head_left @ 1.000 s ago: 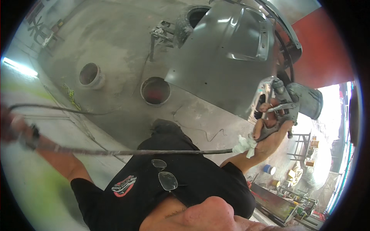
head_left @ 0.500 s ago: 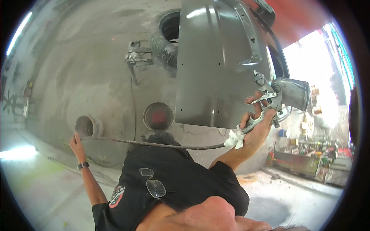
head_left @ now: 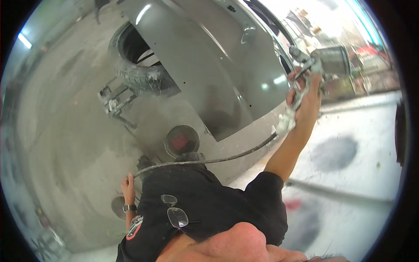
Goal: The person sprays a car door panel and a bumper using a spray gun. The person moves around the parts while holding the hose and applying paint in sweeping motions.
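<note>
In my right hand (head_left: pixel 306 96) is a metal spray gun (head_left: pixel 310 65) with a large side cup (head_left: pixel 334 60), raised at the right edge of a grey car body panel (head_left: pixel 227 74). White cloth (head_left: pixel 286 121) is wrapped at the gun handle's lower end, where a dark hose (head_left: pixel 227 158) joins it. The hose curves across my front to my left hand (head_left: pixel 128 185), which pinches it low at the left, beside my body. Eyeglasses (head_left: pixel 176 217) hang on my black shirt.
A dusty tyre (head_left: pixel 142 78) lies partly under the panel's left edge, beside a metal stand (head_left: pixel 114 105). A bucket (head_left: pixel 182 139) with red inside stands near my feet, another (head_left: pixel 118 207) behind my left hand. A cluttered bench (head_left: pixel 362 83) runs along the bright right side.
My view has swung round, shifting the panel up and left. My right arm has reached upward and forward with the gun. My left hand has dropped inward along the hose.
</note>
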A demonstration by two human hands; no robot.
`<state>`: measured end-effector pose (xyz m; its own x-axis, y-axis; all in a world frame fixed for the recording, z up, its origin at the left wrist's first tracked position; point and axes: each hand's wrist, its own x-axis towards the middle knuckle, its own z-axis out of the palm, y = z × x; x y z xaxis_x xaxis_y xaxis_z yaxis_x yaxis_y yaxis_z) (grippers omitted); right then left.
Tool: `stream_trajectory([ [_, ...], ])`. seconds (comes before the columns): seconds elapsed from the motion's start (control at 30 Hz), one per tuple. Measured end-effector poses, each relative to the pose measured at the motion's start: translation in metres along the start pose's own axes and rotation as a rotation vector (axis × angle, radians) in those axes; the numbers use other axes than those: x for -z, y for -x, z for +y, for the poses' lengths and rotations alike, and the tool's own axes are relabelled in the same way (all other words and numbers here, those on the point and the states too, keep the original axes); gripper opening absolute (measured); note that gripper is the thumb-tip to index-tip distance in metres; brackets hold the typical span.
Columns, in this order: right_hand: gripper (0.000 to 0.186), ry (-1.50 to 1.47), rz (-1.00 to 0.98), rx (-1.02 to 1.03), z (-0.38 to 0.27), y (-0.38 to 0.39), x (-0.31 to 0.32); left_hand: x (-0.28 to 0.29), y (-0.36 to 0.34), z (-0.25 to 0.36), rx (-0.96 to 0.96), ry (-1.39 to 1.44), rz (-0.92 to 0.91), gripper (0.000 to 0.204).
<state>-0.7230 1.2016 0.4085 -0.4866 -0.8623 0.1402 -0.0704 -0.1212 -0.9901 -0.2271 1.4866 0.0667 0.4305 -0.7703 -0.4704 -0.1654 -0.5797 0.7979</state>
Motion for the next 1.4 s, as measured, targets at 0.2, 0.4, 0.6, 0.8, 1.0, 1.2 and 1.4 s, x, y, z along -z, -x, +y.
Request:
stream_trajectory([
  [0.2, 0.057, 0.141, 0.235, -0.125, -0.007, -0.029, -0.033, 0.084, -0.118, 0.004, -0.129, -0.014, -0.194, 0.051],
  [0.4, 0.058, 0.338, 0.556, -0.124, -0.015, -0.032, -0.055, 0.146, -0.17, 0.047, -0.187, -0.057, -0.312, 0.05],
  [0.6, 0.059, 0.437, 0.55, -0.143, -0.039, -0.071, -0.077, 0.165, -0.22, 0.081, -0.181, -0.015, -0.484, 0.048],
  [0.8, 0.063, 0.215, 0.353, -0.253, -0.033, -0.169, -0.112, 0.163, -0.259, 0.113, -0.108, 0.057, -0.516, 0.049],
  [1.0, 0.057, 0.175, 0.263, -0.167, -0.01, -0.297, -0.243, 0.144, -0.304, 0.153, -0.183, 0.001, -0.434, 0.051],
  [1.2, 0.053, 0.096, 0.17, -0.059, 0.0, -0.387, -0.363, 0.133, -0.335, 0.179, -0.076, 0.024, -0.328, 0.052],
  [1.4, 0.051, 0.137, 0.034, -0.104, 0.001, -0.372, -0.409, 0.139, -0.355, 0.194, -0.007, 0.013, -0.314, 0.053],
])
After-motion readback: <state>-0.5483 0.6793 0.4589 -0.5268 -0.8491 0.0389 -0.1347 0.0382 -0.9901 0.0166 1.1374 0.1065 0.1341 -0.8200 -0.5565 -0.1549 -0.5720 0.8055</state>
